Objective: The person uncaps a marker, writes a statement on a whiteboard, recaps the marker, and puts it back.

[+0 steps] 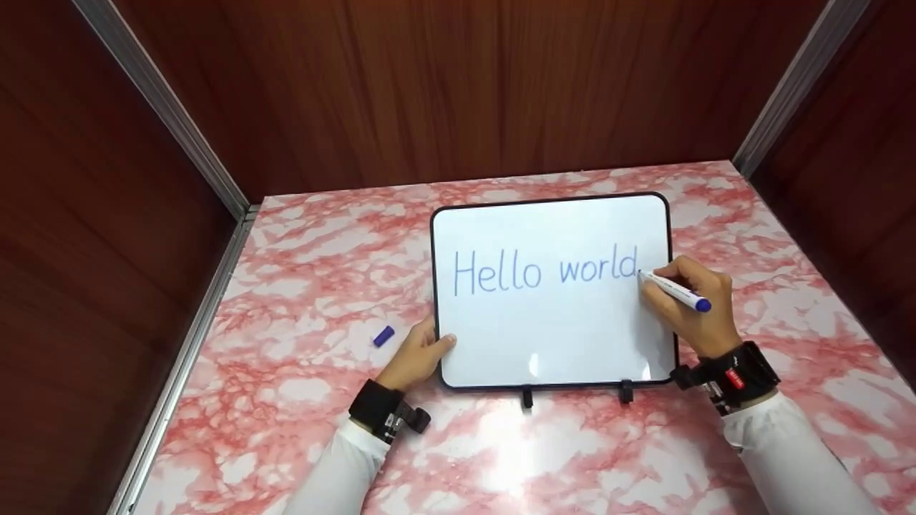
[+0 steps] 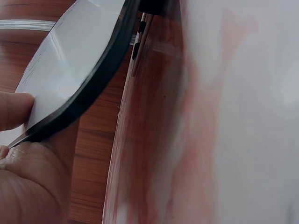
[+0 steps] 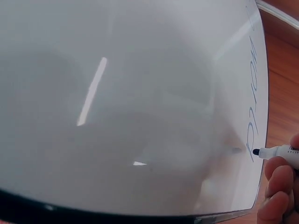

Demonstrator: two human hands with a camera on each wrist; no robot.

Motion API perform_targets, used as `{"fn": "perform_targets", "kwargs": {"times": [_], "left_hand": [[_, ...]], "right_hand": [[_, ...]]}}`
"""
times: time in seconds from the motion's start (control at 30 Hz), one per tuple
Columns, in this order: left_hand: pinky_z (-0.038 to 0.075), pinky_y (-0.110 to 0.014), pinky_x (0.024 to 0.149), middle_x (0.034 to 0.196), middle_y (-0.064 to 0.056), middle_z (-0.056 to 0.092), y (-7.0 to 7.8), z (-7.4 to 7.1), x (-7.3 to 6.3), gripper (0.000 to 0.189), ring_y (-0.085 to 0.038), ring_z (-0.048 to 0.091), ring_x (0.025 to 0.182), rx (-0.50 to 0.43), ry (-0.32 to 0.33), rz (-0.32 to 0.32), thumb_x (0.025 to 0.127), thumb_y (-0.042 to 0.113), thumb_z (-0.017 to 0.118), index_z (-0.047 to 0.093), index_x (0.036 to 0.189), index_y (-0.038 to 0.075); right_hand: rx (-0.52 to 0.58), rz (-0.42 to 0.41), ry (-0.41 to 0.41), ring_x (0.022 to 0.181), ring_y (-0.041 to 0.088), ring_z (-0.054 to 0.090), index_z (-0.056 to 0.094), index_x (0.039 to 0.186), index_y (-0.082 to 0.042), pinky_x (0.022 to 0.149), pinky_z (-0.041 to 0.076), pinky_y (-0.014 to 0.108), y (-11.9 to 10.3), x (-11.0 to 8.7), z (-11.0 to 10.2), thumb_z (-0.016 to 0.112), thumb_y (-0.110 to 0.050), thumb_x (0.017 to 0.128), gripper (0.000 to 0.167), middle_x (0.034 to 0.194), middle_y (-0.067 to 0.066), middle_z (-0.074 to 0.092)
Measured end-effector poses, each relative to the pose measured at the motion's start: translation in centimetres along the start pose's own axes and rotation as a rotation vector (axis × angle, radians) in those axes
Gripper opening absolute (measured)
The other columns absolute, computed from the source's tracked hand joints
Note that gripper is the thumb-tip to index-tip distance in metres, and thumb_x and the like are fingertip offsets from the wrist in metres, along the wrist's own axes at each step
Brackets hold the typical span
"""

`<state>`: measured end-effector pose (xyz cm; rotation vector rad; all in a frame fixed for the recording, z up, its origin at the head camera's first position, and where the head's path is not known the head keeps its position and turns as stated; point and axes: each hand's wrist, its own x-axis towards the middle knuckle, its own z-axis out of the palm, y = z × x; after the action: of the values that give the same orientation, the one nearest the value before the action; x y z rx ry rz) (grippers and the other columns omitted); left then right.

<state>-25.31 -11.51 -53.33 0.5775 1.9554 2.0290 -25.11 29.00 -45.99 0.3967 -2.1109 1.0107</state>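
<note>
A whiteboard [image 1: 551, 329] with a black frame stands on small black feet, with "Hello world" written on it in blue. My left hand [image 1: 418, 355] grips its left edge, thumb on the white face and the other fingers behind; the left wrist view shows the thumb [image 2: 16, 111] on the surface. A white marker [image 1: 673, 290] with a blue end is pinched in my right hand [image 1: 698, 307], its tip at the end of "world". In the right wrist view the dark marker tip [image 3: 256, 152] is close to the last letter; whether it touches, I cannot tell.
A blue marker cap [image 1: 384, 336] lies on the table left of the board. The red-and-white marbled table [image 1: 300, 286] is bordered by dark wood panels [image 1: 486, 86] at the back and sides, with metal strips [image 1: 172, 107] along the corners.
</note>
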Motion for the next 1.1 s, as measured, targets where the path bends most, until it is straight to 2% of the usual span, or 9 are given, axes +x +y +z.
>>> {"fn": "perform_targets", "kwargs": {"times": [0.27, 0.5, 1.1], "left_hand": [[0.054, -0.041, 0.087, 0.120, -0.025, 0.061, 0.5, -0.1, 0.0, 0.042, -0.030, 0.064, 0.102, 0.006, 0.010, -0.031, 0.097, -0.007, 0.044, 0.041, 0.139, -0.009], [0.054, -0.041, 0.087, 0.121, -0.027, 0.060, 2.7, 0.6, -0.6, 0.044, -0.031, 0.064, 0.102, 0.012, 0.005, -0.023, 0.096, -0.008, 0.043, 0.039, 0.140, -0.011], [0.055, -0.041, 0.085, 0.118, -0.026, 0.062, 2.8, 0.6, -0.7, 0.040, -0.030, 0.064, 0.101, 0.015, -0.001, -0.041, 0.097, -0.008, 0.042, 0.042, 0.136, -0.011]], "right_hand": [[-0.030, -0.008, 0.034, 0.055, 0.003, 0.055, 0.068, 0.076, -0.002, 0.051, 0.042, 0.009, 0.7, 1.0, -0.6, 0.073, 0.001, 0.073, 0.007, 0.068, 0.002, 0.068], [-0.006, 0.003, 0.051, 0.056, 0.003, 0.056, 0.070, 0.079, -0.003, 0.052, 0.043, 0.009, 1.2, 1.4, -0.6, 0.076, 0.002, 0.072, 0.010, 0.069, 0.003, 0.068], [-0.041, -0.009, 0.052, 0.054, 0.005, 0.052, 0.069, 0.076, -0.003, 0.051, 0.039, 0.011, 1.2, 1.9, -0.4, 0.073, -0.002, 0.073, 0.005, 0.067, 0.000, 0.066]]}}
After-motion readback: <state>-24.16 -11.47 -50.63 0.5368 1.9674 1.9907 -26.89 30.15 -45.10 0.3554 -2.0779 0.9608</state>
